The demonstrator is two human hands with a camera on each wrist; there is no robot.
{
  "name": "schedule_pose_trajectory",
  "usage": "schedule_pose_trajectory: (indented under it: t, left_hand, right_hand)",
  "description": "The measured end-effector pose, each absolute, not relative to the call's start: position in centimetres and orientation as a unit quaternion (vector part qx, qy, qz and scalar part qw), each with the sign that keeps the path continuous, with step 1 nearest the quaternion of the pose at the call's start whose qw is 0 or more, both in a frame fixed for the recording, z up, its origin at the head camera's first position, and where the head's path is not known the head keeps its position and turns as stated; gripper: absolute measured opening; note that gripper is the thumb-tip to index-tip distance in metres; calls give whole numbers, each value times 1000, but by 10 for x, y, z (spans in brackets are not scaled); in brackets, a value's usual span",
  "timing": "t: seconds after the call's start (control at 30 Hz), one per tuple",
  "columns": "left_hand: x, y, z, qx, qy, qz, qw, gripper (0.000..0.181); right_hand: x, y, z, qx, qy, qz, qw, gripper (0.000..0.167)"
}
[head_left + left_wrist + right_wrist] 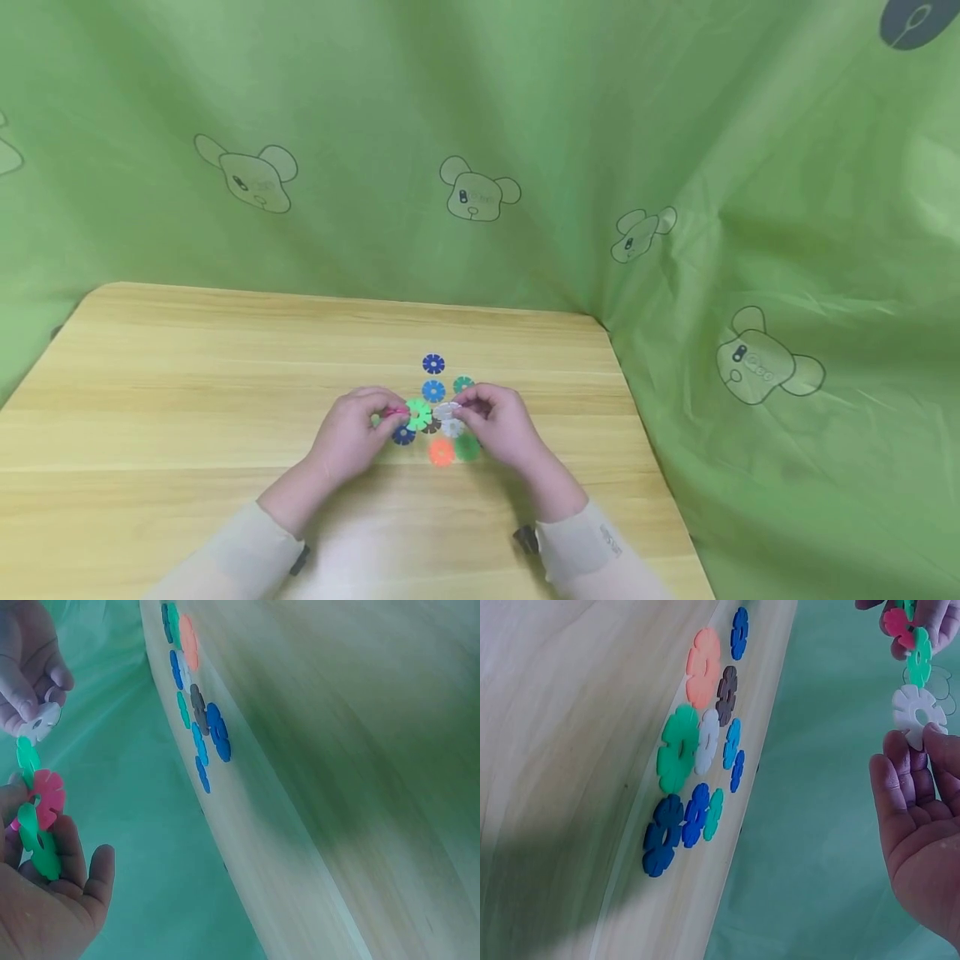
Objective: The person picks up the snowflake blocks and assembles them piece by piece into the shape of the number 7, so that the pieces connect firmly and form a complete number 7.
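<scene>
Over the wooden table, my left hand (pixel 352 429) pinches a pink notched snowflake disc (pixel 51 793), part of a small chain. A green snowflake disc (pixel 417 403) joins the pink one on the side facing my right hand. Another green disc (pixel 48 861) sits on the chain's other side, by the left palm. My right hand (pixel 504 427) pinches a white snowflake disc (pixel 906 703) between thumb and fingertips. The white disc's edge meets the green disc's edge; I cannot tell whether their notches are interlocked.
On the table (pixel 187 392) below the hands lie several loose discs, among them an orange disc (pixel 442 452), a dark green disc (pixel 670 754), a brown disc (pixel 721 694) and a light blue disc (pixel 433 391). A green curtain (pixel 360 100) hangs behind and to the right.
</scene>
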State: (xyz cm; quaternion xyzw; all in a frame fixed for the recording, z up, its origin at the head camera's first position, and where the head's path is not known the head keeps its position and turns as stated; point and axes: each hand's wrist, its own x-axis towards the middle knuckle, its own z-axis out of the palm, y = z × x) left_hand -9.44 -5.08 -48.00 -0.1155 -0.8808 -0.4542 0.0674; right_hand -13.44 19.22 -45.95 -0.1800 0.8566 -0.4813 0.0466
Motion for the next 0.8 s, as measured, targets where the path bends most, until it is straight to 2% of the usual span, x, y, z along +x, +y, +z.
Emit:
schedule_pose_trajectory:
  t: [0.3, 0.53, 0.8]
  left_hand:
    - [-94, -49, -479, -115, -874, -468, 61, 8]
    - [-93, -47, -477, -97, -869, -482, 49, 6]
    - [-92, -48, -479, -93, -854, -507, 64, 8]
  right_hand:
    - [-129, 186, -459, -188, 850, -490, 50, 8]
    - [-126, 183, -458, -200, 854, -480, 24, 9]
    - [-124, 180, -458, -218, 844, -490, 6, 9]
